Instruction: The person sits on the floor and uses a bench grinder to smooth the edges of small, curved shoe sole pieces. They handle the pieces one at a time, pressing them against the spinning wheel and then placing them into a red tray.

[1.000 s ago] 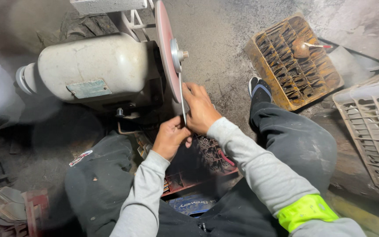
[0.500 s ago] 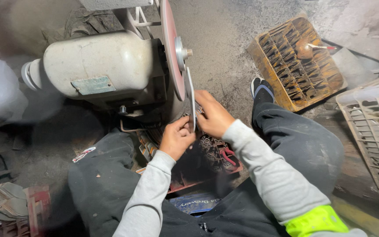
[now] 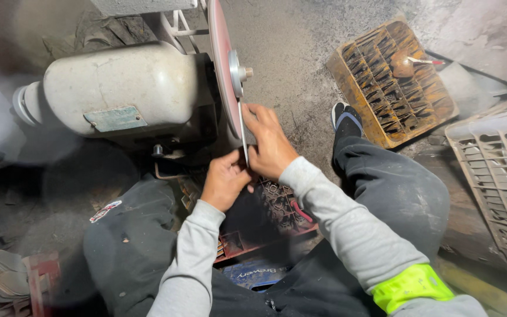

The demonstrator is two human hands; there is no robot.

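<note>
Nearest the camera, at 6 o'clock, it's just grey sleeves and dark trousers over a red crate [image 3: 265, 226]. Moving up, the left hand [image 3: 225, 179] and right hand [image 3: 270, 141] sit close together, both pinched on a thin metal blade [image 3: 243, 132] standing on edge against the grinding wheel [image 3: 221, 64]. The grind looks like it's mid-pass, with no way to tell how much edge is left. Beyond, the motor housing [image 3: 124, 88] sits at 10 o'clock and an orange tray [image 3: 391, 82] at 2 o'clock. Compared with half a second ago, the grip and blade haven't changed; the view is only slightly shifted.
</note>
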